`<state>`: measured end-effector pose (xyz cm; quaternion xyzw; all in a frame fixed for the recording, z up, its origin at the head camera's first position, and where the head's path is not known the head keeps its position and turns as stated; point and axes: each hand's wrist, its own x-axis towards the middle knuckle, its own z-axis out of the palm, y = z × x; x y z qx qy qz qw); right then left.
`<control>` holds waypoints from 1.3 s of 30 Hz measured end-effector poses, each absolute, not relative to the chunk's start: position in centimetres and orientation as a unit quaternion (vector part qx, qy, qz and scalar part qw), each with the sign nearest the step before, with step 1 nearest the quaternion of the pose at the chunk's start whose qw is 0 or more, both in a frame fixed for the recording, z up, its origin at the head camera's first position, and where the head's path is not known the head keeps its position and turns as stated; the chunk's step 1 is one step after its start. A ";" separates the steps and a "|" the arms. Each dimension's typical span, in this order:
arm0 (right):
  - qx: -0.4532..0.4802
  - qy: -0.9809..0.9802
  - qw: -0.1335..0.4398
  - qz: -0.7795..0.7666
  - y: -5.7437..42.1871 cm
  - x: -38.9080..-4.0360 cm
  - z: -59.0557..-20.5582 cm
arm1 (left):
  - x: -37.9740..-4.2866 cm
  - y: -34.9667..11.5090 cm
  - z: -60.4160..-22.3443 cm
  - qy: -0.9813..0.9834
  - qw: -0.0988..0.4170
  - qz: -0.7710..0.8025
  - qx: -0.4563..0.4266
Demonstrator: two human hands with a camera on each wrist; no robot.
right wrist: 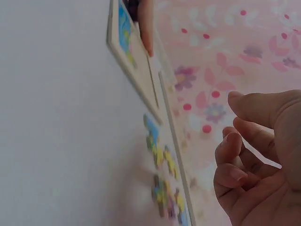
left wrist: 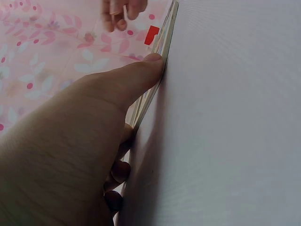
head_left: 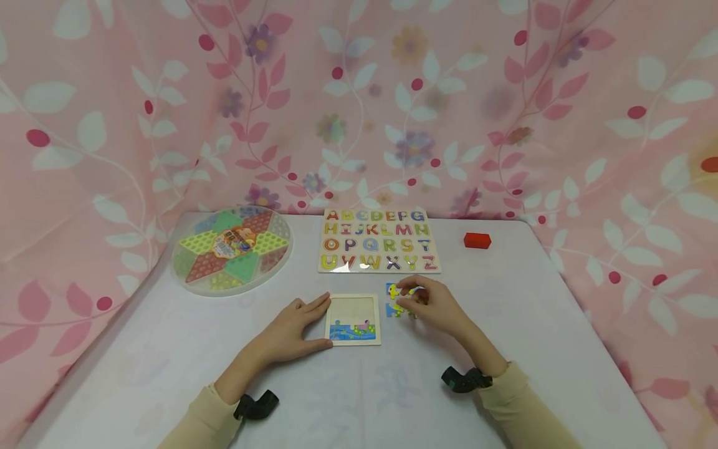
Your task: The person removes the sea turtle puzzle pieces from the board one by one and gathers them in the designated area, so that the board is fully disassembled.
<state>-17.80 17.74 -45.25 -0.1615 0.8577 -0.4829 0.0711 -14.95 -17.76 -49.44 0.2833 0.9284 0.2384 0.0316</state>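
Note:
A square wooden puzzle frame (head_left: 378,324) lies on the white table, its bottom row filled with blue and pink picture pieces (head_left: 352,331). My left hand (head_left: 288,330) rests at the frame's left side, straight thumb at the lower corner and forefinger at the upper. In the left wrist view the thumb (left wrist: 136,77) touches the frame's edge. Loose jigsaw pieces (head_left: 391,310), blue and yellow, lie right of the frame. Above them hovers my right hand (head_left: 434,304). The right wrist view shows its fingers loosely bent, thumb apart, nothing held.
Behind the frame lies an alphabet board (head_left: 379,241) with colourful letters. A round Chinese checkers board (head_left: 232,251) is at the back left. On the back right sits a red block (head_left: 477,241). A pink floral curtain (head_left: 359,106) hangs behind the table.

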 end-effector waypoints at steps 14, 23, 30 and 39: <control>-0.278 0.824 0.132 -0.476 8.3 -16.7 -46.7 | -15.1 -17.9 -49.6 0.928 0.030 0.241 0.283; -0.294 0.855 0.086 -0.418 7.3 -15.4 -48.9 | -14.9 -18.0 -49.8 0.927 0.031 0.241 0.286; -0.280 0.863 0.093 -0.411 7.3 -15.0 -48.9 | -14.7 -18.0 -49.9 0.925 0.035 0.238 0.295; -0.278 0.867 0.099 -0.402 7.0 -15.0 -48.6 | -14.7 -18.0 -49.5 0.926 0.033 0.235 0.293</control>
